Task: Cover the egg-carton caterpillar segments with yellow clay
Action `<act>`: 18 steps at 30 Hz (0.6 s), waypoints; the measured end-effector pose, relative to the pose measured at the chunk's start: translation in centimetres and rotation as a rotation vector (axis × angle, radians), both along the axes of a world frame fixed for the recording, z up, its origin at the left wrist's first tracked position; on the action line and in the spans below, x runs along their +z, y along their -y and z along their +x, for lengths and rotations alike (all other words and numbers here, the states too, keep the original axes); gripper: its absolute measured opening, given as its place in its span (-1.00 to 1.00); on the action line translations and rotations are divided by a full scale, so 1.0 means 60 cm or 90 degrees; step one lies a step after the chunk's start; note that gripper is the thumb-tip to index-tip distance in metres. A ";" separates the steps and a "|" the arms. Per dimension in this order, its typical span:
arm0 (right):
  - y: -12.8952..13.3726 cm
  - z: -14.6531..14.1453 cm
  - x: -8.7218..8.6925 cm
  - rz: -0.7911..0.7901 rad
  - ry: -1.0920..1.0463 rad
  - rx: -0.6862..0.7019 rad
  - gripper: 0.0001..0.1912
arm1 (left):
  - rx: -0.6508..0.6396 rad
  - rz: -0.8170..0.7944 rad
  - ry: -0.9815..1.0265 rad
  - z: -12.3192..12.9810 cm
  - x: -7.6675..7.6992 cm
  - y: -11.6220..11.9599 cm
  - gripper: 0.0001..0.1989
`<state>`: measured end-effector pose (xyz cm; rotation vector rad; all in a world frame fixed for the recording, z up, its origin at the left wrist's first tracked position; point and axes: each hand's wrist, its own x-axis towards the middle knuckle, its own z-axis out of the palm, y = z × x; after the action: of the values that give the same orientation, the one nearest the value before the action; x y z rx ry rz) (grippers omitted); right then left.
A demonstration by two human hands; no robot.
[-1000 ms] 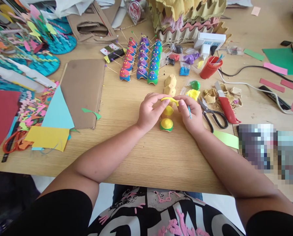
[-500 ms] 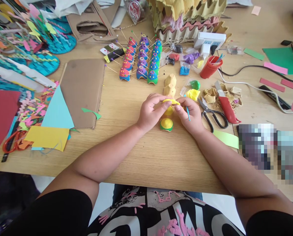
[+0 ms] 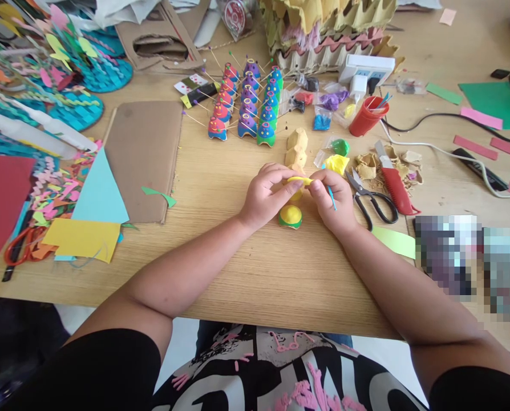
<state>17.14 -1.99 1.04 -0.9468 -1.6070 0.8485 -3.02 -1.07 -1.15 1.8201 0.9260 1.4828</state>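
Observation:
A flattened piece of yellow clay (image 3: 300, 180) is pinched between the fingertips of my left hand (image 3: 268, 197) and my right hand (image 3: 332, 200). A thin blue stick (image 3: 332, 198) is also tucked in the fingers of my right hand. Just below, an egg-carton strip rests on the table; its nearest cup (image 3: 290, 216) has a yellow clay top and green lower edge. Bare tan cups (image 3: 296, 147) of the strip show beyond my hands, which hide its middle. An opened lump of yellow clay (image 3: 337, 164) lies past my right hand.
Painted egg-carton caterpillars (image 3: 247, 105) stand in three rows behind. To the right are black-handled scissors (image 3: 377, 202), a red-handled knife (image 3: 395, 182) and a red cup (image 3: 366, 117). Cardboard (image 3: 146, 162) and paper scraps lie left; egg trays (image 3: 327, 40) are stacked at the back.
The yellow clay has tipped and looks thinner, sitting slightly lower. My right hand has turned a little, and the blue stick has swung right with it. My left hand has barely moved.

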 end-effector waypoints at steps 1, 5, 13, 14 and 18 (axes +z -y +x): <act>-0.001 0.000 -0.002 0.000 -0.009 -0.005 -0.24 | 0.000 0.000 0.003 0.000 0.000 0.000 -0.54; -0.001 0.000 -0.005 -0.001 -0.044 -0.001 -0.25 | 0.011 0.003 0.015 -0.001 0.000 -0.001 -0.58; 0.004 -0.001 0.010 0.001 0.008 -0.010 -0.23 | -0.001 -0.005 0.000 -0.003 0.000 -0.002 -0.56; 0.004 -0.001 0.011 -0.001 0.012 -0.012 -0.22 | -0.001 -0.008 0.000 -0.003 0.000 -0.002 -0.56; 0.003 0.001 0.008 -0.003 0.011 -0.010 -0.22 | 0.002 -0.022 0.000 -0.002 0.001 -0.001 -0.52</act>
<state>17.19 -2.16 1.52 -0.9718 -1.6107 0.8350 -3.16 -1.02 -1.06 1.7941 0.9500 1.4602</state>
